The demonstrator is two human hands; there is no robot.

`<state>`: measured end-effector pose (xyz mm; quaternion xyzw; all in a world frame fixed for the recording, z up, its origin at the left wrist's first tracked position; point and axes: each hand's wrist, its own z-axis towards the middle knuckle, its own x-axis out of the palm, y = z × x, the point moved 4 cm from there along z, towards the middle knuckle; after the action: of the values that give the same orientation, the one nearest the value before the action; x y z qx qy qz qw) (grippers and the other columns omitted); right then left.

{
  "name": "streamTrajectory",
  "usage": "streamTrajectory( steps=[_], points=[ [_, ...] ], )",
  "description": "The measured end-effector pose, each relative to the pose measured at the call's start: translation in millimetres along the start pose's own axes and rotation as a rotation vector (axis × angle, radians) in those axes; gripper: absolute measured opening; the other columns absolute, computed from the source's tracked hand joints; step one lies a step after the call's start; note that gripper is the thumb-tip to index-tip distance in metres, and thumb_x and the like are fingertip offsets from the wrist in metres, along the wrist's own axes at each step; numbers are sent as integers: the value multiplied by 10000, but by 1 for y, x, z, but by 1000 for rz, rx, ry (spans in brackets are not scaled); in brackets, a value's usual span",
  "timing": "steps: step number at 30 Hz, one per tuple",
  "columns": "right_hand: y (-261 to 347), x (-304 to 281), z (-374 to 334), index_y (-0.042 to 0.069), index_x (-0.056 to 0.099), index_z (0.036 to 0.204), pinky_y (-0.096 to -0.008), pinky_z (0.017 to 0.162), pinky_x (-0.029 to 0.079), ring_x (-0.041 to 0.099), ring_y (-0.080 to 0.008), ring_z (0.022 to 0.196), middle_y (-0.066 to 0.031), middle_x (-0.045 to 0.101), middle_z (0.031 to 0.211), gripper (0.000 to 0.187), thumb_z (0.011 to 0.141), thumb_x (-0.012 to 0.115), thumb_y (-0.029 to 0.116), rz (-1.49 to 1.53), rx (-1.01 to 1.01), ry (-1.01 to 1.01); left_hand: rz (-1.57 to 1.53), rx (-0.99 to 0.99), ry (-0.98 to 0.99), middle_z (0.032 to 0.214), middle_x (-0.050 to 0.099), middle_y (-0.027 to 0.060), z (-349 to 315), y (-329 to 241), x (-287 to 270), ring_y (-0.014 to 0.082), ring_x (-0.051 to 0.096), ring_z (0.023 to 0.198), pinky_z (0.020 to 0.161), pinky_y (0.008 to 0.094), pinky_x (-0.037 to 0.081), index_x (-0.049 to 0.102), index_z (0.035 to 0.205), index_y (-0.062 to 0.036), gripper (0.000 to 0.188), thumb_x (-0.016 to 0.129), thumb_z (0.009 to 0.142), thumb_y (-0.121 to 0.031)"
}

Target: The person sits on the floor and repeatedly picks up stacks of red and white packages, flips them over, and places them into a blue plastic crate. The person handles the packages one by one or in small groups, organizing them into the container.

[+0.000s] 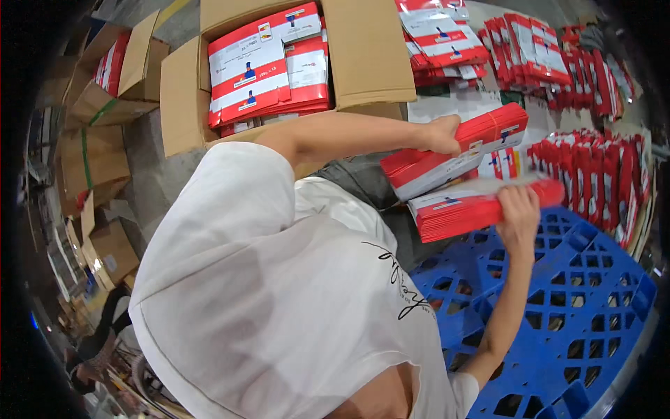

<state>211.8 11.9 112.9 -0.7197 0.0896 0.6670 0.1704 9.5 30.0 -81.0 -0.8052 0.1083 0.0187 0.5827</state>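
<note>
My left hand (441,135) is closed on the upper edge of a thick stack of flat red and white packaging bags (499,133), held tilted in front of me. Just below it, my right hand (520,208) grips a second stack of the same bags (453,215), its fingers wrapped over the red edge. The right end of this second stack is smeared by motion. The two stacks lie close together, almost parallel. Under my left forearm stands an open cardboard box (373,52), filled with red and white bags (248,70) lying flat.
Stacked bags (447,38) and rows of upright bags (593,178) cover the surface at the far right. A blue plastic pallet (551,307) with a holed deck lies at the lower right. More cardboard boxes (94,157) stand on the left, one holding red bags.
</note>
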Motion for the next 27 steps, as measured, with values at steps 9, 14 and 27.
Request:
streamTrajectory(
  steps=[9, 14, 27],
  points=[
    [-91, -71, -43, -29, 609, 1296, -350, 958, 511, 650, -179, 1091, -100, 681, 1216, 515, 870, 813, 176, 872, 893, -298, -717, 7, -171, 1295, 630, 109, -113, 51, -120, 197, 649, 1119, 991, 400, 554, 407, 1496, -12, 764, 695, 789, -37],
    [-30, 84, 29, -8, 588, 1333, -374, 902, 582, 703, -205, 1042, -106, 704, 1208, 528, 873, 792, 152, 1655, 948, -277, -964, 73, -81, 1414, 605, 127, -122, 66, -123, 204, 638, 1235, 1033, 419, 549, 415, 1524, -20, 644, 622, 999, -331],
    [12, 195, 33, 9, 469, 1473, -424, 999, 562, 626, -270, 1236, -163, 603, 1405, 604, 955, 738, 166, 2007, 1107, -261, -1091, -163, 52, 1281, 684, 191, -96, 95, -141, 249, 709, 1109, 957, 432, 595, 577, 1369, 33, 579, 796, 844, -76]
  ],
)
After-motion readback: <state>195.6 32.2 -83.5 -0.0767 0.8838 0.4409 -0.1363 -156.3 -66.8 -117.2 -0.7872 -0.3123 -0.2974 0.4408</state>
